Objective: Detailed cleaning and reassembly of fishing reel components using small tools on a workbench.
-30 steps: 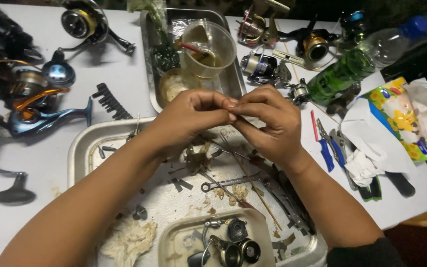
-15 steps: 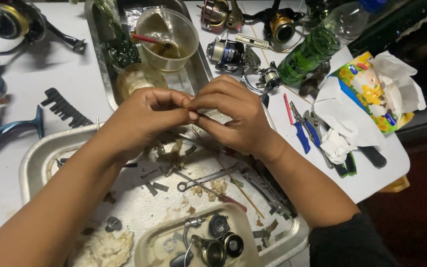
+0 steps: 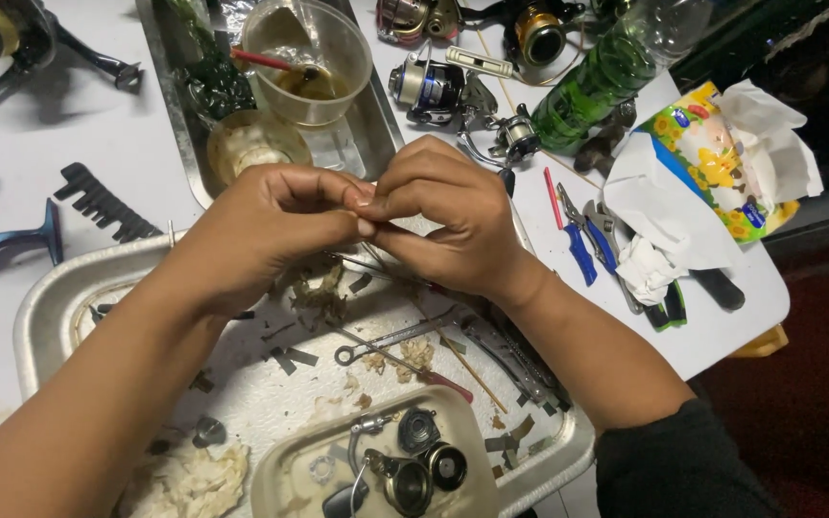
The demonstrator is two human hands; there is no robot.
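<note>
Your left hand [image 3: 261,225] and right hand [image 3: 448,221] meeting fingertip to fingertip above the metal tray [image 3: 45,297], fingers pinched on something too small to make out, wrench [image 3: 395,338] below, cup [image 3: 307,62] behind, pliers [image 3: 582,235] right.

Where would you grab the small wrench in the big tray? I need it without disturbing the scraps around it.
Take the small wrench by the bare middle of its shaft, coming from above with a pinch across its width. It lies flat on the big tray, ring end toward the left, and its far end runs under other tools.
</note>
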